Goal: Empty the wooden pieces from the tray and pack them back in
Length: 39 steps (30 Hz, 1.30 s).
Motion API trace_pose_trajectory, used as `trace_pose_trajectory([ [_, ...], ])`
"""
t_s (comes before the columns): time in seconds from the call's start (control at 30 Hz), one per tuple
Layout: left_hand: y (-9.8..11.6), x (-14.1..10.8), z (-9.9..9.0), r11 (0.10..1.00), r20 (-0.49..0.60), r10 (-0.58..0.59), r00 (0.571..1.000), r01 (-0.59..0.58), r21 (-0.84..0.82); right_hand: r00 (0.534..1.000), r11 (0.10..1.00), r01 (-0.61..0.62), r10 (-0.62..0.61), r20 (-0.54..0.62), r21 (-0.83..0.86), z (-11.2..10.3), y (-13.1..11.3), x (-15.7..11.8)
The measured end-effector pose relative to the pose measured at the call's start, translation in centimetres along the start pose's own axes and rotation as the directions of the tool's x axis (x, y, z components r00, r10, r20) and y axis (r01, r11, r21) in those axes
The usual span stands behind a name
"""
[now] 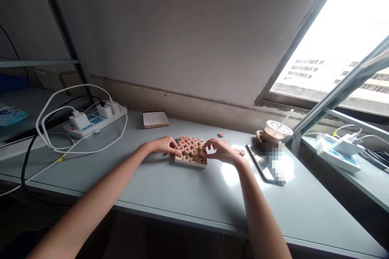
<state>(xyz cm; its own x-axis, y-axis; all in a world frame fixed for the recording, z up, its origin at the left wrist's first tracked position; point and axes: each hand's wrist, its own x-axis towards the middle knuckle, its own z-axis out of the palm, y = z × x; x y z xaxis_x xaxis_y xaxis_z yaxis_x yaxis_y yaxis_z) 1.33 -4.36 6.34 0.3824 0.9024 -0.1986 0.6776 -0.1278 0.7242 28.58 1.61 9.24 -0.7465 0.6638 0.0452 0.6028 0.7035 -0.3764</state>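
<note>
A shallow box [191, 163] filled with rows of round wooden chess pieces [187, 150] lies on the grey table. Most pieces bear red characters; the front row has black ones. My left hand [166, 145] holds the box's left side, its fingertips at the edge. At the right side, my right hand [219, 150] is curved with thumb and fingers closed on a piece at the box's right end. Behind my right wrist lie a few loose pieces [242, 152], partly hidden, and a single piece [222, 134] sits farther back.
An open box lid [155, 119] lies at the back. Right of my right arm are a phone [261, 164] and a lidded drink cup [275, 131]. A power strip [97, 121] with looped white cables is on the left; another [338, 153] stands at the far right.
</note>
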Motion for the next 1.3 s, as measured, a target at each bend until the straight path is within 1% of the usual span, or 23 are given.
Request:
trace_pose_trajectory([
  [0.1,0.0,0.0,0.0,1.0,-0.013,-0.001,1.0,0.002,0.01,1.0,1.0,-0.013,0.013,0.002,-0.029,0.5,0.0,0.0],
  [0.23,0.2,-0.1,0.0,1.0,-0.019,0.001,1.0,-0.001,0.013,1.0,0.999,-0.007,0.008,0.013,-0.039,0.5,-0.2,0.0],
  [0.37,0.3,-0.1,0.0,1.0,-0.016,0.006,1.0,-0.005,0.008,0.998,0.999,0.051,-0.052,0.045,0.015,0.4,-0.4,0.3],
  [0.4,0.3,-0.1,0.0,1.0,-0.018,0.008,1.0,-0.008,0.007,0.998,0.998,0.062,-0.063,0.028,0.029,0.5,-0.2,0.4],
  [0.43,0.3,-0.1,0.0,1.0,-0.019,0.011,1.0,-0.011,0.006,0.998,0.998,0.056,-0.056,-0.013,0.025,0.7,0.1,0.6],
  [0.47,0.2,-0.1,0.0,1.0,-0.019,0.012,1.0,-0.012,0.007,0.996,1.0,0.02,-0.02,-0.084,-0.002,1.0,0.5,0.8],
  [0.5,0.2,-0.1,0.0,1.0,-0.019,0.012,1.0,-0.012,0.008,0.984,0.998,-0.05,0.041,-0.176,-0.048,1.4,1.0,1.1],
  [0.53,0.2,-0.1,0.0,1.0,-0.018,0.011,1.0,-0.011,0.011,0.956,0.984,-0.143,0.11,-0.272,-0.105,1.9,1.7,1.3],
  [0.57,0.1,-0.1,0.0,1.0,-0.016,0.009,1.0,-0.008,0.013,0.916,0.955,-0.25,0.18,-0.357,-0.159,2.4,2.5,1.6],
  [0.6,0.1,0.0,0.0,1.0,-0.012,0.006,1.0,-0.005,0.015,0.879,0.915,-0.349,0.245,-0.409,-0.203,2.9,3.4,1.8],
  [0.63,0.0,0.0,0.0,1.0,-0.005,0.002,1.0,-0.002,0.016,0.854,0.875,-0.424,0.301,-0.423,-0.233,3.4,4.2,2.1],
  [0.67,0.0,0.0,-0.1,1.0,0.003,-0.002,1.0,0.002,0.016,0.839,0.841,-0.479,0.355,-0.411,-0.252,3.8,4.9,2.3],
  [0.73,-0.1,0.0,-0.1,1.0,0.021,-0.007,1.0,0.007,0.009,0.831,0.802,-0.532,0.432,-0.351,-0.272,4.3,6.1,2.6],
  [0.8,-0.1,-0.1,-0.1,1.0,0.031,-0.003,1.0,0.003,0.002,0.837,0.801,-0.531,0.447,-0.315,-0.275,4.4,6.5,2.8],
  [0.87,0.0,-0.1,-0.2,1.0,0.036,0.006,0.999,-0.006,-0.003,0.847,0.819,-0.507,0.414,-0.334,-0.27,4.1,6.5,2.7],
  [1.0,0.1,-0.2,-0.3,0.999,0.059,0.022,0.998,-0.02,-0.037,0.848,0.846,-0.468,0.347,-0.4,-0.257,3.4,5.7,2.3],
  [1.23,-0.1,0.0,-0.5,0.995,0.065,0.042,0.997,-0.036,-0.097,0.873,0.909,-0.396,0.33,-0.358,-0.128,2.5,4.4,1.8],
  [1.3,-0.3,0.1,-0.5,0.992,0.067,0.051,0.996,-0.043,-0.118,0.881,0.93,-0.35,0.288,-0.376,-0.109,2.2,3.7,1.7],
])
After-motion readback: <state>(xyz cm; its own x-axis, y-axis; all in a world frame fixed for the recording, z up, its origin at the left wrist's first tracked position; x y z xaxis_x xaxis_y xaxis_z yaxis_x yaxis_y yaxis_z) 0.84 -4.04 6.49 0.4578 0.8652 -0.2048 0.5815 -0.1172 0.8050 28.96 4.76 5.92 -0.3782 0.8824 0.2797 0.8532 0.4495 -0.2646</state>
